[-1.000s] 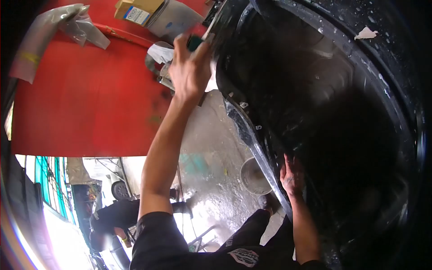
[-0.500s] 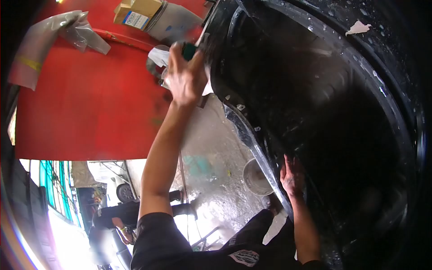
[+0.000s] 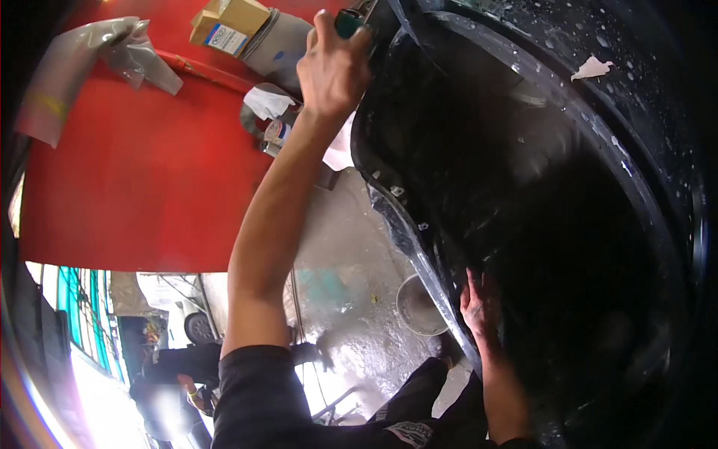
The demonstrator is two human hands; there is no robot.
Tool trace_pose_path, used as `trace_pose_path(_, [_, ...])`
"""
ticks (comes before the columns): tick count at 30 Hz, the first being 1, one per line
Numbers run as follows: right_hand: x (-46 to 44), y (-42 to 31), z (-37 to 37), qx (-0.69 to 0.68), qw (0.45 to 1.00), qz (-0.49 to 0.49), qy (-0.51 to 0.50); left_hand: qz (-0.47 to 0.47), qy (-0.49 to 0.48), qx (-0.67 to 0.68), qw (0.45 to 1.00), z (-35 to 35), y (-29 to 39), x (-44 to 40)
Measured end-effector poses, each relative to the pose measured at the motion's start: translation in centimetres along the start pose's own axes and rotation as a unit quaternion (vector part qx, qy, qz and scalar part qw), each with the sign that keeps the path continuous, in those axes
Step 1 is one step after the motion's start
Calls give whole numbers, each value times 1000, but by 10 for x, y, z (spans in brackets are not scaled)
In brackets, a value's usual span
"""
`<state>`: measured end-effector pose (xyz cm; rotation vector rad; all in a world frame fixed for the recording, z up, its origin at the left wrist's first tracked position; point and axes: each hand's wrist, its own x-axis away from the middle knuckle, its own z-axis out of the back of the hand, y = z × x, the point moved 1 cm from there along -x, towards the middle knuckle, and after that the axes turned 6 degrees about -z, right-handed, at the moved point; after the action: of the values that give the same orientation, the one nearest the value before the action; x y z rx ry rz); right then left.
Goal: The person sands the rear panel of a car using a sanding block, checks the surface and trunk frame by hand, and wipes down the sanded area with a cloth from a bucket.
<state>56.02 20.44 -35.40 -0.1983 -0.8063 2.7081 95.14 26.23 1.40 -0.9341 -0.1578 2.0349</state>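
My left hand [image 3: 334, 75] reaches up beside the near edge of a large black car body panel [image 3: 538, 97]. Its fingers are closed around a small dark green block [image 3: 348, 24], partly covered by the fingers; the exact kind is unclear. Lower down, my right hand [image 3: 480, 305] lies flat against the dark inner side of the panel, close to its pale, scuffed rim [image 3: 430, 277]. Its fingers are stretched out, some of them lost in shadow, and nothing shows in them.
A red panel [image 3: 142, 187] at left carries plastic sheeting [image 3: 90, 52], a cardboard box [image 3: 228, 19], a grey bucket [image 3: 280, 56], a tape roll [image 3: 250, 116] and a small can [image 3: 277, 133]. A round bucket [image 3: 420, 305] stands on the wet floor. Another person [image 3: 179, 382] is at lower left.
My left hand has moved up and a little right along the panel's edge, still holding the green block. My right hand stays at nearly the same spot on the panel.
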Motion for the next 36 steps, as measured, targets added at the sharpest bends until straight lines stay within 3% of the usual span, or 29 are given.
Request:
trace_pose_path(3, [-2,-5,-2,-15,1000,7,2,-27,31,-34,999,22,-6,63])
trace_pose_path(4, [-4,-4,5,-14,1000,2,5,30,-3,-55,998,25,-2,75])
trace_pose_path(5, [-6,-6,13,-12,999,-15,-34,14,9,-39,999,16,-2,68])
trace_pose_path(9, [-2,-3,0,-33,999,5,33,-46,83,-33,995,-12,-4,-23])
trace_pose_path(11, [0,0,0,-28,999,11,34,-27,31,9,999,-11,3,-43])
trace_pose_path(14, [1,2,-12,-58,998,-1,23,-47,36,-5,998,3,-7,15])
trace_pose_path(16, [1,-2,2,-42,999,0,33,5,20,-9,1000,10,-9,58])
trace_pose_path(21, [9,3,-18,-63,997,-5,36,-42,21,-16,999,-16,-6,-48])
trace_pose_path(23, [3,3,-11,-47,998,11,43,-36,2,0,999,-15,-8,-53])
trace_pose_path(26, [-3,-2,1,-53,998,6,27,-73,43,-23,996,12,-12,18])
trace_pose_path(28, [-4,-3,5,-80,996,5,26,-18,24,-32,999,29,-14,88])
trace_pose_path(32, [-1,1,1,-64,997,-3,34,-15,4,-38,999,29,-5,71])
trace_pose_path(36, [-3,-3,0,-29,998,8,51,5,13,-43,999,41,-2,106])
